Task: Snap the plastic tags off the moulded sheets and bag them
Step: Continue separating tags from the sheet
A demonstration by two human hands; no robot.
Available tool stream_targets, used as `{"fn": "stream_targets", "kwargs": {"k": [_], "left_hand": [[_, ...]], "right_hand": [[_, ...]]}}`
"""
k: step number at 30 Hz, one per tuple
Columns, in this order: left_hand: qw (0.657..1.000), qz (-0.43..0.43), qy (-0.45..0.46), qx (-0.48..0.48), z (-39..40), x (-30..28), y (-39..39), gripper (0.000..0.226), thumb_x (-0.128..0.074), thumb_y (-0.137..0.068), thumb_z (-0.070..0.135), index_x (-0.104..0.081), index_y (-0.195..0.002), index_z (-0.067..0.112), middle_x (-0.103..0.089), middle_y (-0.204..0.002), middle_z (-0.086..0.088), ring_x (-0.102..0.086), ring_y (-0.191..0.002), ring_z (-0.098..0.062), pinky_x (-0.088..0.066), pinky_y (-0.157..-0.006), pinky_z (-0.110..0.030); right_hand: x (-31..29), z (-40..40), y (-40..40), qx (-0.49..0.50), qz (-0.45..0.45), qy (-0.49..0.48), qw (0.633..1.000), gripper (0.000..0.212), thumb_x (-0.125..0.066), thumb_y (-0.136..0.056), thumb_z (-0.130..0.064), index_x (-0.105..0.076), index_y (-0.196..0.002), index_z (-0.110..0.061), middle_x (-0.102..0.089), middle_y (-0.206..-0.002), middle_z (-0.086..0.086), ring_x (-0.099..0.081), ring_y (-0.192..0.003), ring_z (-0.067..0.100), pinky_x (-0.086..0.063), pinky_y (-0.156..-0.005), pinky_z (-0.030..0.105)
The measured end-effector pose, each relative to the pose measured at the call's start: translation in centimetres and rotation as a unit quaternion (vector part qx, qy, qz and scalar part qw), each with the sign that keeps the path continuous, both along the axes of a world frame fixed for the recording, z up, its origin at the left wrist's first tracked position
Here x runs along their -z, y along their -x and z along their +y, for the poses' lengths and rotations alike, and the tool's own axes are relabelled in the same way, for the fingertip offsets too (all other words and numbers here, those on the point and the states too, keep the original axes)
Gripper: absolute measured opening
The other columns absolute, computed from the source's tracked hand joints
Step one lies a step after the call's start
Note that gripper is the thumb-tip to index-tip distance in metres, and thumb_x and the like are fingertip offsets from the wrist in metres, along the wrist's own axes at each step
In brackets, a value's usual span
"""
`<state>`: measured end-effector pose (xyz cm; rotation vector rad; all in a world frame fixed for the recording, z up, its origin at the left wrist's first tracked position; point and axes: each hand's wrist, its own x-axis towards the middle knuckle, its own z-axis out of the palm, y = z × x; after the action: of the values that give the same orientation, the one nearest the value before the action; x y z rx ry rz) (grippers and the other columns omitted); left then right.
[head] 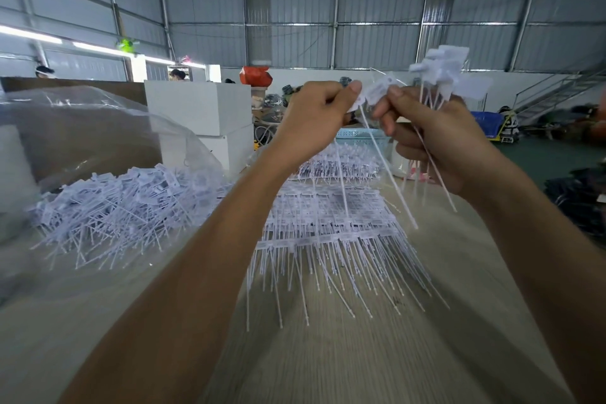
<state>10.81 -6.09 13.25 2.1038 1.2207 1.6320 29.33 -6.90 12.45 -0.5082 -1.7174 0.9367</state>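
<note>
Your left hand (314,118) is raised above the moulded sheets (331,226) on the desk (360,354), its fingers pinching one white tag (377,92) by the head. Your right hand (436,141), just beside it, has its fingers curled round a bunch of loose tags (442,75), tails hanging down. Left of the sheets, a heap of snapped tags (124,203) lies in the clear bag (82,128).
</note>
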Motion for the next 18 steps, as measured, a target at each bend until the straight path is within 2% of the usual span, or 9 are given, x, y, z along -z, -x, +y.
{"fn": "stream_targets", "kwargs": {"k": [2, 3, 5, 7, 9, 11, 14, 17, 18], "left_hand": [[0.997, -0.048, 0.036, 0.042, -0.2, -0.2, 0.2, 0.048, -0.054, -0.103, 0.038, -0.047, -0.061, 0.014, -0.047, -0.054, 0.004, -0.042, -0.046, -0.008, -0.036, -0.049, -0.019], [0.993, -0.075, 0.065, 0.068, -0.2, -0.4, 0.5, 0.048, -0.055, -0.102, 0.036, -0.047, -0.060, 0.014, -0.044, -0.054, 0.003, -0.040, -0.045, -0.009, -0.034, -0.047, -0.019], [0.978, -0.111, 0.123, 0.130, -0.3, -0.6, 1.4, 0.048, -0.057, -0.101, 0.031, -0.047, -0.057, 0.015, -0.037, -0.050, 0.003, -0.032, -0.041, -0.011, -0.027, -0.042, -0.019], [0.965, -0.106, 0.158, 0.179, -0.5, -0.6, 1.7, 0.040, -0.057, -0.100, 0.024, -0.047, -0.064, 0.012, -0.032, -0.051, 0.003, -0.025, -0.042, -0.011, -0.019, -0.044, -0.021], [0.959, -0.086, 0.175, 0.206, -0.7, -0.6, 1.5, 0.033, -0.055, -0.100, 0.020, -0.048, -0.070, 0.009, -0.030, -0.051, 0.002, -0.022, -0.044, -0.012, -0.015, -0.050, -0.028], [0.949, -0.082, 0.185, 0.240, -1.1, -0.6, 1.3, 0.040, -0.051, -0.101, 0.019, -0.048, -0.063, 0.010, -0.030, -0.047, 0.004, -0.021, -0.041, -0.011, -0.015, -0.051, -0.029], [0.934, -0.072, 0.180, 0.300, -1.6, -1.0, 1.5, 0.047, -0.048, -0.103, 0.022, -0.060, -0.059, 0.013, -0.032, -0.044, 0.006, -0.021, -0.039, -0.011, -0.013, -0.053, -0.032], [0.970, -0.041, 0.122, 0.204, -2.0, -1.4, 1.6, 0.046, -0.055, -0.102, 0.034, -0.063, -0.075, -0.003, -0.042, -0.053, 0.004, -0.032, -0.046, -0.011, -0.025, -0.050, -0.025], [0.980, -0.023, 0.106, 0.164, -1.9, -1.4, 1.4, 0.045, -0.055, -0.102, 0.037, -0.063, -0.077, 0.000, -0.046, -0.055, 0.004, -0.037, -0.048, -0.011, -0.030, -0.050, -0.023]], "right_hand": [[0.3, -0.2, 0.1, 0.026, -0.017, -0.031, 0.999, 0.030, -0.052, -0.103, -0.031, -0.071, -0.089, -0.014, -0.060, -0.071, 0.002, -0.028, -0.046, 0.007, -0.021, -0.041, 0.020], [0.4, -0.3, 0.1, 0.078, -0.051, -0.070, 0.993, 0.028, -0.054, -0.102, -0.035, -0.071, -0.090, -0.016, -0.063, -0.072, 0.002, -0.033, -0.046, 0.006, -0.025, -0.041, 0.018], [0.5, -0.2, 0.1, 0.209, -0.126, -0.156, 0.957, 0.031, -0.057, -0.101, -0.036, -0.071, -0.091, -0.009, -0.068, -0.080, 0.010, -0.041, -0.047, 0.003, -0.032, -0.043, 0.014], [0.4, 0.1, 0.0, 0.272, -0.132, -0.187, 0.935, 0.031, -0.059, -0.102, -0.023, -0.068, -0.077, -0.006, -0.065, -0.072, 0.010, -0.045, -0.046, 0.002, -0.037, -0.047, 0.019], [0.4, 0.4, -0.2, 0.292, -0.123, -0.201, 0.927, 0.041, -0.057, -0.101, -0.006, -0.059, -0.063, -0.020, -0.058, -0.055, -0.009, -0.049, -0.044, -0.002, -0.038, -0.048, 0.020], [0.9, 0.9, -0.5, 0.292, -0.107, -0.179, 0.933, 0.041, -0.055, -0.102, -0.004, -0.059, -0.064, -0.018, -0.058, -0.051, -0.016, -0.051, -0.042, -0.005, -0.035, -0.044, 0.011], [1.7, 1.9, -1.8, 0.329, -0.058, -0.089, 0.938, 0.029, -0.054, -0.105, -0.024, -0.066, -0.080, -0.014, -0.063, -0.066, -0.007, -0.048, -0.041, -0.002, -0.033, -0.039, 0.008], [2.6, 2.6, -2.8, 0.306, 0.024, 0.006, 0.952, 0.035, -0.049, -0.104, -0.045, -0.066, -0.080, -0.026, -0.058, -0.057, -0.009, -0.038, -0.042, 0.002, -0.030, -0.040, 0.013], [2.7, 2.8, -2.8, 0.299, 0.047, 0.027, 0.953, 0.037, -0.048, -0.103, -0.048, -0.065, -0.078, -0.027, -0.056, -0.054, -0.009, -0.038, -0.043, 0.003, -0.031, -0.041, 0.015]]}}
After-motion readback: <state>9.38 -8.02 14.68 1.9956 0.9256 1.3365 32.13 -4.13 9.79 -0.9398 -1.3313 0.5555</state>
